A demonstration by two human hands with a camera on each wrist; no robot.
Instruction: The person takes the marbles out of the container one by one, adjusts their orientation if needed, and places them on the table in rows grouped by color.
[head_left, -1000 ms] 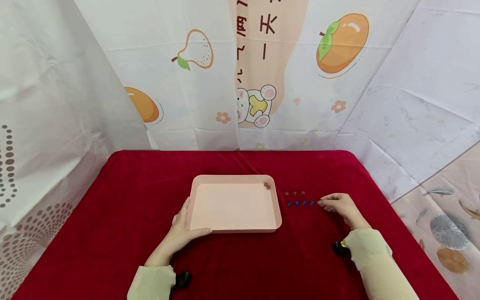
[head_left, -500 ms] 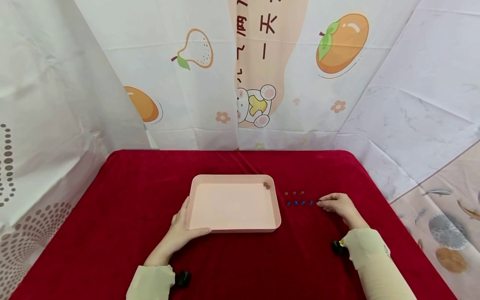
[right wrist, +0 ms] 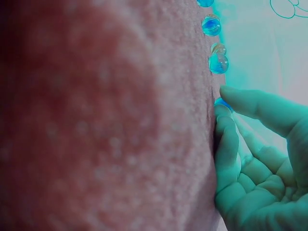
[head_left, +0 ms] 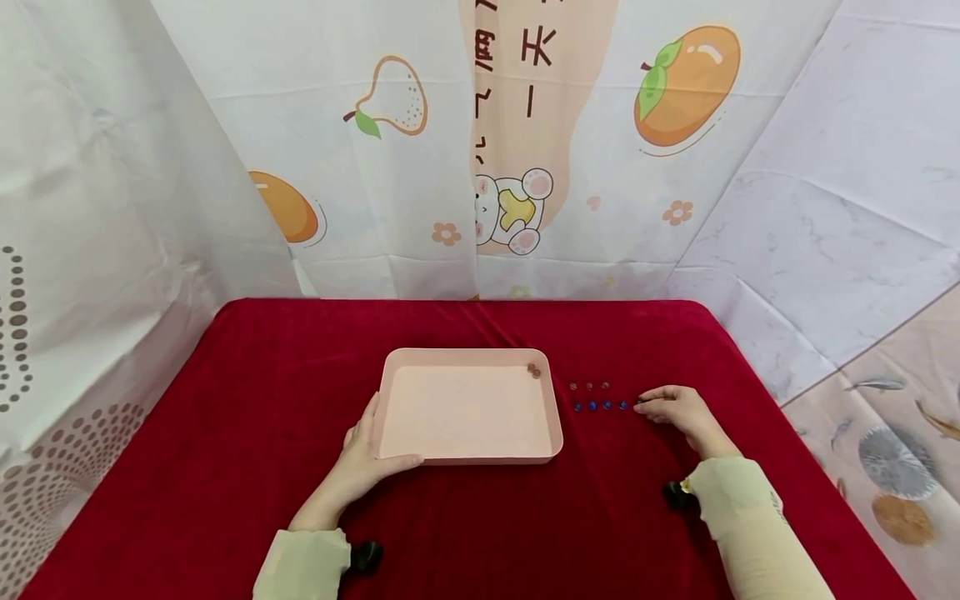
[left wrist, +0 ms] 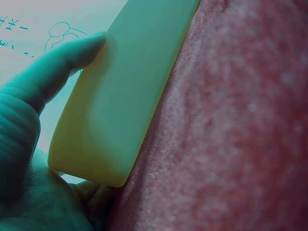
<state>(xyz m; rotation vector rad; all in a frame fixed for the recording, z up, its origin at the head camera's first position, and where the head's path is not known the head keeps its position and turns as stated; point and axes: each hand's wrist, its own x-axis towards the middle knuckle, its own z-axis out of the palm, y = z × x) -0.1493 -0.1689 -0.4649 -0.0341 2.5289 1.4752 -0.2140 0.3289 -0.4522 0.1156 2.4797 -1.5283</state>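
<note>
A shallow pale pink tray lies on the red cloth, two brownish marbles in its far right corner. My left hand holds its near left corner, thumb along the front wall and fingers along the left side. The left wrist view has the tray's corner between thumb and fingers. Right of the tray, several blue marbles form a row, with three brownish marbles lined up behind. At that blue row's right end, my right hand pinches another blue marble between thumb and index finger, partly hidden by the fingertips.
Red velvety cloth covers the table. A printed white curtain hangs behind the far edge, with more sheets at both sides. Each wrist carries a small black device, such as the left one.
</note>
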